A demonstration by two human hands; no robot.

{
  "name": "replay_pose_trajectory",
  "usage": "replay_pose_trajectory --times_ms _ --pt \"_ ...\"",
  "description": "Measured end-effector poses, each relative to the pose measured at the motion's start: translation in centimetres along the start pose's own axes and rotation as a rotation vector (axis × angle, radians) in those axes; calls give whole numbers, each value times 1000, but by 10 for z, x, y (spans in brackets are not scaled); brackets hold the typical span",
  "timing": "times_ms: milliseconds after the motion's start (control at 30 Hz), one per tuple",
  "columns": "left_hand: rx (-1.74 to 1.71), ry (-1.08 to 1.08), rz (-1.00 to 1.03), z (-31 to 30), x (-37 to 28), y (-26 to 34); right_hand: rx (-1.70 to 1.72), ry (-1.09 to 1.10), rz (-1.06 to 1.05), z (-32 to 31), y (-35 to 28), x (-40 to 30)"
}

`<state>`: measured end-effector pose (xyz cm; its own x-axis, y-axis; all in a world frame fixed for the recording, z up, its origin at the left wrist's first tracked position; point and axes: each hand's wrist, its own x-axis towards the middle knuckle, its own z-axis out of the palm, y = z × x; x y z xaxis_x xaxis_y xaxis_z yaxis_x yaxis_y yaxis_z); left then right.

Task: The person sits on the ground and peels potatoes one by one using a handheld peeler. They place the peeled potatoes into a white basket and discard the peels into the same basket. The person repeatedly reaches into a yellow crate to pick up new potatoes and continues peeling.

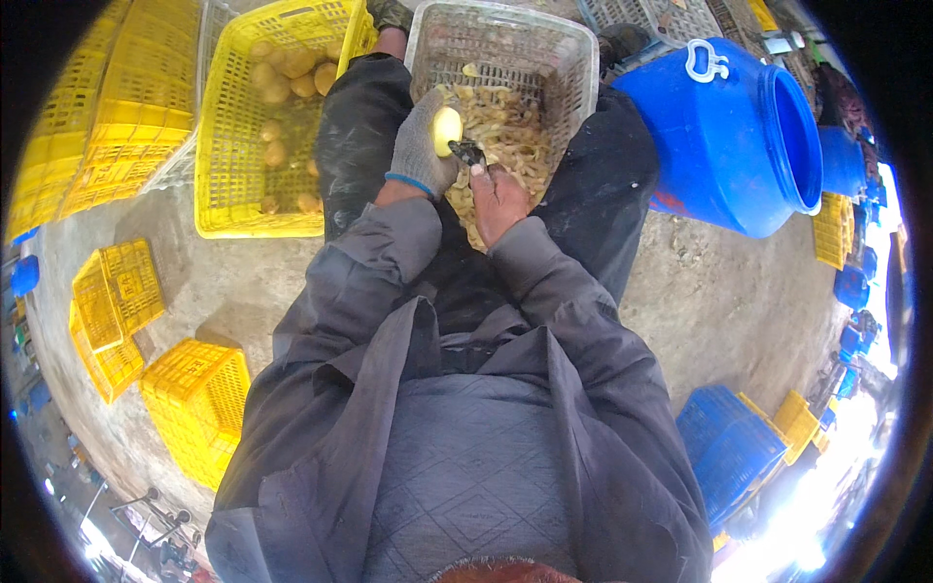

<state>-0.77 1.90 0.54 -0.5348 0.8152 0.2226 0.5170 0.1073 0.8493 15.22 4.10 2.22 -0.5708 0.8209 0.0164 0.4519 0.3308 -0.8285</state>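
Note:
My left hand (424, 146), in a grey knitted glove with a blue cuff edge, is closed around a peeled, pale yellow potato (446, 131). My bare right hand (501, 198) grips a black peeler (466, 152), its head against or close beside the potato's right side. Both hands are over the near left part of a dirty white plastic crate (503, 16), between my knees. Potato peelings (510, 135) cover much of that crate's floor. To the left, a yellow plastic crate (208, 167) holds several unpeeled brown potatoes (273, 86).
A large blue plastic drum (718, 138) with a white handle lies on its side by my right knee. Stacked yellow crates (131, 109) stand at the far left. More yellow crates (193, 408) sit on the concrete floor (240, 291). Blue crates (729, 444) are behind me at right.

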Motion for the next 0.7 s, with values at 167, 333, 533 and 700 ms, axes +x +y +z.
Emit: replay_pose_trajectory --times_ms 167,333,533,700 --pt "82 40 20 -2 -5 0 68 -53 261 -12 -16 7" --pt "-1091 -47 -175 15 -8 -4 99 12 117 -16 -7 35" --pt "-652 -144 -261 1 -13 13 -50 26 37 3 2 21" --pt "-1374 85 -884 -1 6 2 -115 -133 25 8 4 -9"
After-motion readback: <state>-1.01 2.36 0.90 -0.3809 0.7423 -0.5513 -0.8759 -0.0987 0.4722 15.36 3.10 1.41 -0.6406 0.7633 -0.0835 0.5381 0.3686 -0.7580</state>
